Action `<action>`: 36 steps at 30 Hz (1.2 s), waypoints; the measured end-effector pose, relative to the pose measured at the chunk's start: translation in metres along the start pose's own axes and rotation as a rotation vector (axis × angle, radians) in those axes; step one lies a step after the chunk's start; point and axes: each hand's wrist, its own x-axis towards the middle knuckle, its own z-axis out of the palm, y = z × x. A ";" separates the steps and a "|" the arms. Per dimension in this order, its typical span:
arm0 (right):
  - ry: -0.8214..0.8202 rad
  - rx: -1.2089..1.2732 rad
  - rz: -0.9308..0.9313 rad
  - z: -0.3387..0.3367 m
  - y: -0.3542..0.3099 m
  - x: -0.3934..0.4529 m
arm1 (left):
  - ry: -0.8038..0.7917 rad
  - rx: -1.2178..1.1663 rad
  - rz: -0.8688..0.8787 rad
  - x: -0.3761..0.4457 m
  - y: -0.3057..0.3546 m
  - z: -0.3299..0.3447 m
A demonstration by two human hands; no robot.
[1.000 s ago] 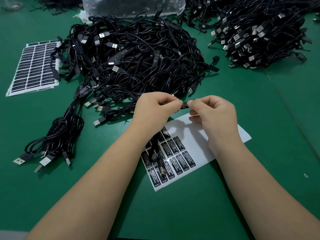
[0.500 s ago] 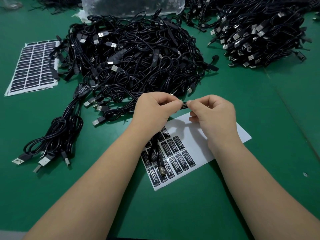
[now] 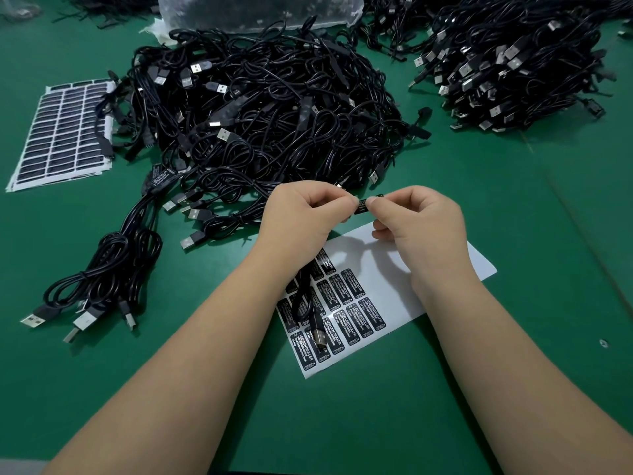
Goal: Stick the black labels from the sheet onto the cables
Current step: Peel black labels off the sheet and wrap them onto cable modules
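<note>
My left hand (image 3: 305, 214) and my right hand (image 3: 418, 221) meet above the white label sheet (image 3: 428, 279). Between their fingertips they pinch a small black label (image 3: 363, 204), which sits on the cable part held there. The held cable (image 3: 305, 299) hangs from under my left hand, and its USB plug lies on the sheet's black labels (image 3: 346, 313). How the label sits on the cable is hidden by my fingers.
A big tangle of black USB cables (image 3: 267, 108) lies behind my hands. A second heap (image 3: 507, 66) is at the back right. A small bundle of cables (image 3: 102, 279) lies at the left. Full label sheets (image 3: 58, 135) sit at far left, and a plastic bag (image 3: 260, 8) at the back.
Both hands stay in place with the label pinched between them. Only the fingertips have shifted slightly.
</note>
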 end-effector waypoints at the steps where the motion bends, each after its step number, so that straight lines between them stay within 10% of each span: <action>1: 0.001 0.005 0.003 0.000 0.000 0.000 | 0.002 -0.003 0.000 0.000 0.000 0.000; 36: -0.030 0.240 0.049 -0.001 -0.010 -0.005 | -0.035 -0.108 -0.091 0.004 -0.002 -0.003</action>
